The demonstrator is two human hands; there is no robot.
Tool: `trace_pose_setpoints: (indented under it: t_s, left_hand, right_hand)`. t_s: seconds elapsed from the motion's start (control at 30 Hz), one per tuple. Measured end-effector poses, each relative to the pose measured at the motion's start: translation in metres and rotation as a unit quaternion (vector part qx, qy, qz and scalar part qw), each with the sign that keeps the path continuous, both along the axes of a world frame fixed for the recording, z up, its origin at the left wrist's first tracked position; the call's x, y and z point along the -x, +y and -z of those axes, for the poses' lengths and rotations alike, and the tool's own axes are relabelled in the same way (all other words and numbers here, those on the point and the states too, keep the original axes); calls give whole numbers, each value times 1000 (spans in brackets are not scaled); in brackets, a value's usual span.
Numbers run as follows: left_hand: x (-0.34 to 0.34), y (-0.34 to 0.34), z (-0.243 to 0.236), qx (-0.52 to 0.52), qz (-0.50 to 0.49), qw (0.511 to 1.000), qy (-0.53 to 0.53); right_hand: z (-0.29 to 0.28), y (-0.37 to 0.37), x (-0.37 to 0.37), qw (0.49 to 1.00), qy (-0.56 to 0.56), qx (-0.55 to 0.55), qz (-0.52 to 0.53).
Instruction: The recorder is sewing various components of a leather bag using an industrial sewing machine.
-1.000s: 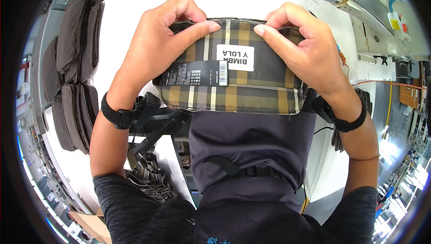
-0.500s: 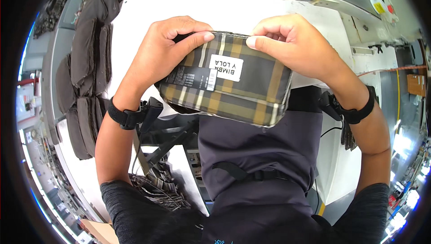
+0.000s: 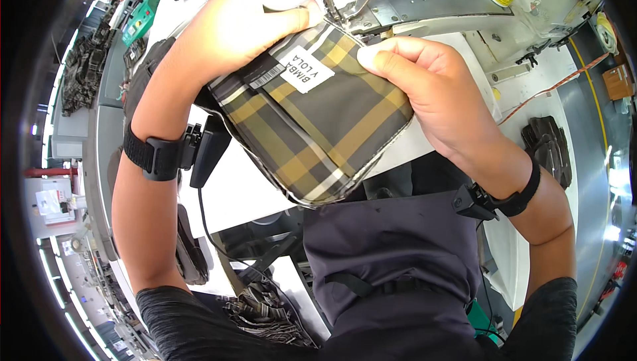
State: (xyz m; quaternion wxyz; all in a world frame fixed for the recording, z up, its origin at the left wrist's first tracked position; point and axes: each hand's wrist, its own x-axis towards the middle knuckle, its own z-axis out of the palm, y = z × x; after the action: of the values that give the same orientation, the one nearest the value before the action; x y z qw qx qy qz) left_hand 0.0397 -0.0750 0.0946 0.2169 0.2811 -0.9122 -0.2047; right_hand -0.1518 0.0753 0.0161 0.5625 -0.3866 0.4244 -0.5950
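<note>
A plaid fabric pouch (image 3: 352,115) in olive, dark grey and white spans the space between my hands, turned inside out or unfinished along its raw edges. On it are a white label (image 3: 306,70) and a dark care tag with a barcode. My left hand (image 3: 242,29) grips the far left edge, its fingers partly hidden behind the fabric. My right hand (image 3: 424,72) pinches the upper right edge between thumb and fingers. That far edge lies at the presser foot (image 3: 334,6) of a sewing machine (image 3: 431,12); whether the needle touches the fabric cannot be made out.
Dark padded pieces (image 3: 191,248) lie at the left, partly behind my left arm. A heap of plaid fabric (image 3: 269,314) sits low at the left. Another dark stack (image 3: 547,148) is on the white table (image 3: 232,195) surface's right side. A green object (image 3: 142,16) stands far left.
Both hands have carried the pouch away from me to the sewing machine's presser foot, tilting it. The view has turned, so more of the machine shows.
</note>
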Motion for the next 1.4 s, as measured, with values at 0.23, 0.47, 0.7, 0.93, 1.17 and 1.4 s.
trace_pose_setpoints:
  t_s: [0.23,0.47,0.7,0.93,1.17,1.4]
  left_hand:
    - [0,-33,-9,92,22,990,-108]
    - [4,-31,-8,144,31,984,-101]
    - [-4,-4,-3,182,31,981,57]
    - [-13,123,24,187,13,982,5]
    - [3,117,17,296,-219,929,-22]
    - [17,100,27,364,-40,927,77]
  right_hand:
    - [7,-7,0,1000,-12,8,-8]
    - [10,-9,-5,1000,-16,22,4]
    - [7,-11,-11,998,-6,33,44]
    - [11,-11,-16,999,0,25,35]
    - [10,-2,-42,976,138,58,161]
    - [15,0,-51,944,210,84,242]
